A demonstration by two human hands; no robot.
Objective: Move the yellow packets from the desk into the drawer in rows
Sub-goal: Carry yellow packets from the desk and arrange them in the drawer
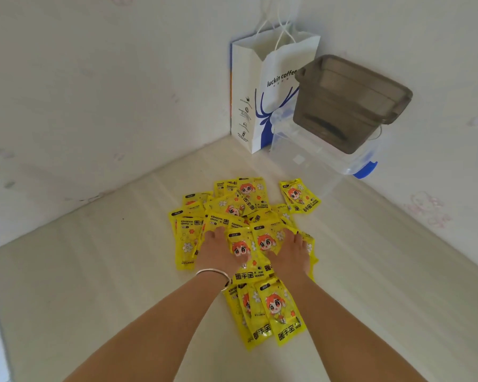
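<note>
Several yellow hand-warmer packets (240, 213) lie in a loose heap on the pale desk (94, 271), overlapping at odd angles. One packet (300, 195) sits apart at the heap's far right. A small group (271, 312) lies nearest me, between my forearms. My left hand (217, 252), with a silver bangle on the wrist, rests flat on the heap's left side, fingers pointing away. My right hand (290, 252) rests on the right side in the same way. Both thumbs touch the central packets (253, 244) between the hands. No drawer is in view.
A white and blue paper coffee bag (257, 106) stands in the far corner against the walls. Beside it a clear plastic box with a blue clip (323, 158) carries a tilted smoky-grey container (348, 103). Walls close the desk on the left and right.
</note>
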